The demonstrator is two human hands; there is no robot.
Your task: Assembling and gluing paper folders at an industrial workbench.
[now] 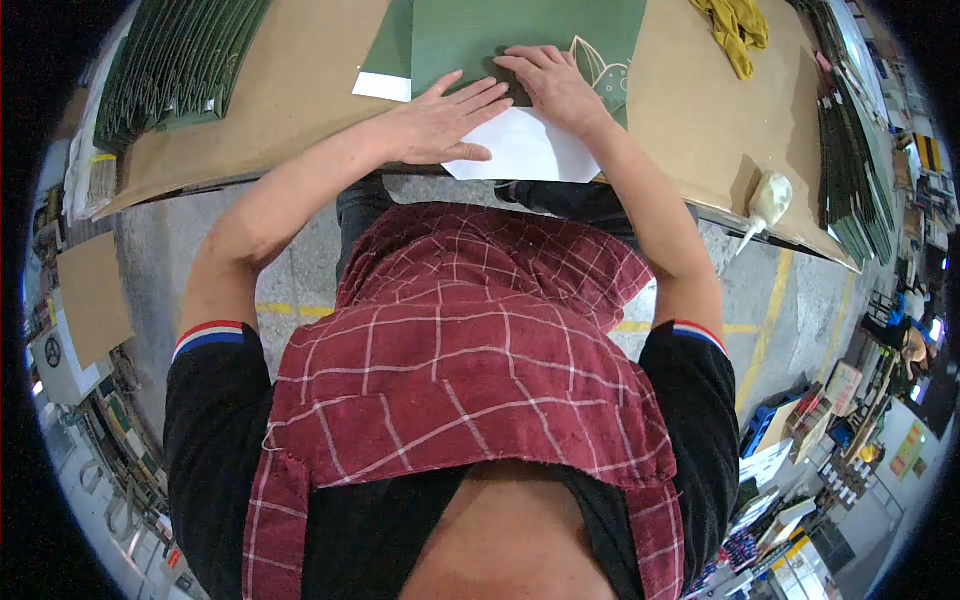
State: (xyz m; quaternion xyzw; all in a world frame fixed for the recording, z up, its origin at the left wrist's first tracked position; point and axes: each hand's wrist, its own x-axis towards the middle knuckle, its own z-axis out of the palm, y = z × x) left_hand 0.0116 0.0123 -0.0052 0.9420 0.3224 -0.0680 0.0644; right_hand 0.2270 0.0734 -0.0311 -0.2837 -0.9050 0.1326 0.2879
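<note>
A dark green paper piece (460,40), perhaps a bag, lies in front of me on the table, with a pale line drawing of leaves near its right edge. Its near end is a white flap (530,150) with slanted corners, reaching to the table's front edge. My left hand (440,122) is open, its fingers stretched to the right over the green paper and its thumb over the flap. Just right of it, my right hand (555,88) lies open on the paper above the flap, fingers pointing up and left. Neither hand grasps anything.
Another green piece with a white end (383,87) lies at the left. Many folded green pieces (180,60) stand far left, with another row (850,140) at the right. A mustard cloth (738,32) and a nozzled squeeze bottle (771,198) lie on the brown-covered table (300,90).
</note>
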